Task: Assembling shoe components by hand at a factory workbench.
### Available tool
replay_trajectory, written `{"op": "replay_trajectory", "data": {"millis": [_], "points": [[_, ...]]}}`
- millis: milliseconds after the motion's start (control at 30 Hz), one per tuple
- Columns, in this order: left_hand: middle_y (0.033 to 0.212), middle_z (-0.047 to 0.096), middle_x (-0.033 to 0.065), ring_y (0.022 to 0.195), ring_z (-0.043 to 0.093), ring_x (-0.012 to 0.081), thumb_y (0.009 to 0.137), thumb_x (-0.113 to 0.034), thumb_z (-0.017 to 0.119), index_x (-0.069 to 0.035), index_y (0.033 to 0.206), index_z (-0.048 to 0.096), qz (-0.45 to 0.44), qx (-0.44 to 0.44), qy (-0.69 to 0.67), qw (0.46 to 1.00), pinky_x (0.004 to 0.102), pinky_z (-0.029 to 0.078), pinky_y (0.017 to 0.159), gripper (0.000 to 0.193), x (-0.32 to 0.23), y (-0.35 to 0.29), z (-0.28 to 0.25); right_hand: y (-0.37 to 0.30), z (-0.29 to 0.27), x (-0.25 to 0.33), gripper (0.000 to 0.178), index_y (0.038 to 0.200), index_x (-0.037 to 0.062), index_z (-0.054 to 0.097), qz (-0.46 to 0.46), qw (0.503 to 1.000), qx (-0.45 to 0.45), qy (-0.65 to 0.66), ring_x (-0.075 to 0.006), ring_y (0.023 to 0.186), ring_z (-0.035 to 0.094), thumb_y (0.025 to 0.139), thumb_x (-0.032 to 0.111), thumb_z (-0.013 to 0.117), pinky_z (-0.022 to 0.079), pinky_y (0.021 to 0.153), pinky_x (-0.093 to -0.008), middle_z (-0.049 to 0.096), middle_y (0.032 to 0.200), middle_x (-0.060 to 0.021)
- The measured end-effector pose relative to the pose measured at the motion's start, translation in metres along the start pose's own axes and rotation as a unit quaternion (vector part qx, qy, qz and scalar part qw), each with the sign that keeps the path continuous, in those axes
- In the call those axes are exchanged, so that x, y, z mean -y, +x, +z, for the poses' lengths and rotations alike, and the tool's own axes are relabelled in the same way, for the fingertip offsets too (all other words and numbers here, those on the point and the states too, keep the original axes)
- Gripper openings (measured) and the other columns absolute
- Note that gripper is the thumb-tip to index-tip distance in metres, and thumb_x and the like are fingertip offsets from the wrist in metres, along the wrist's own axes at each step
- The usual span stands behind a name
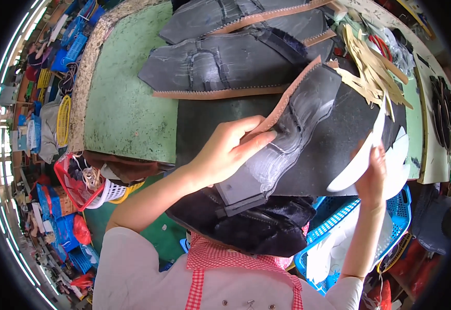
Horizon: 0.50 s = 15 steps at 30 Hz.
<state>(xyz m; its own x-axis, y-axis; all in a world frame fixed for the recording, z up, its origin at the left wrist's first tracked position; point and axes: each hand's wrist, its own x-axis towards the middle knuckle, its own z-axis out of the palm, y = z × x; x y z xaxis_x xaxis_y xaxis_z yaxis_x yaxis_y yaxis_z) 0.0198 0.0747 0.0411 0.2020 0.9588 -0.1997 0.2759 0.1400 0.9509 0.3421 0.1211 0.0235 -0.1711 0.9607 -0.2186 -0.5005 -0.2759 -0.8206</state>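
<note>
My left hand (230, 144) is closed on a black boot upper (290, 137) with a brown zigzag-edged strip along one side. Thumb and fingers pinch it at that strip. The piece slants over a black mat (318, 160), its lower end near the mat's front edge. At the right, my right hand (373, 173) grips a thin white curved piece (354, 164), pointed at its upper end. More white rounded pieces (399, 163) lie just beside that hand. Farther back, several similar black uppers (210, 64) are spread in overlapping layers. Below the mat edge, dark furry pieces (267, 230) rest against my checked apron.
A green worktop (132, 113) extends left of the mat. Cream strips (365, 67) are heaped at the back right. A blue basket (399, 212) with white pieces stands low at right. A red basket (70, 178) hangs near the table's left front corner.
</note>
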Motion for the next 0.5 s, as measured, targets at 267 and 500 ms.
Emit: {"op": "replay_trajectory", "data": {"millis": [267,500], "points": [[0.092,0.057,-0.0064,0.085,0.045,0.0009,0.110,-0.020,0.048,0.005,0.123,0.062,0.022,0.015,-0.166,0.986,0.0184,0.040,0.074,0.031,-0.024,-0.003,0.028,-0.039,0.081,-0.020,0.048,0.120,-0.0017,0.063,-0.088,0.982,0.018,-0.168,-0.0174,0.095,0.072,0.077,0.001,0.086,0.058,0.090,-0.0310,0.075,0.104,-0.0120],[0.084,0.056,-0.0043,0.078,0.046,0.0020,0.107,-0.024,0.055,0.001,0.113,0.063,0.023,0.034,-0.203,0.978,0.0217,0.040,0.066,0.027,-0.031,-0.004,0.029,-0.033,0.089,-0.018,0.045,0.116,-0.0036,0.063,-0.111,0.964,-0.026,-0.240,-0.0155,0.081,0.073,0.079,0.004,0.087,0.060,0.070,-0.0252,0.075,0.095,-0.0102]]}}
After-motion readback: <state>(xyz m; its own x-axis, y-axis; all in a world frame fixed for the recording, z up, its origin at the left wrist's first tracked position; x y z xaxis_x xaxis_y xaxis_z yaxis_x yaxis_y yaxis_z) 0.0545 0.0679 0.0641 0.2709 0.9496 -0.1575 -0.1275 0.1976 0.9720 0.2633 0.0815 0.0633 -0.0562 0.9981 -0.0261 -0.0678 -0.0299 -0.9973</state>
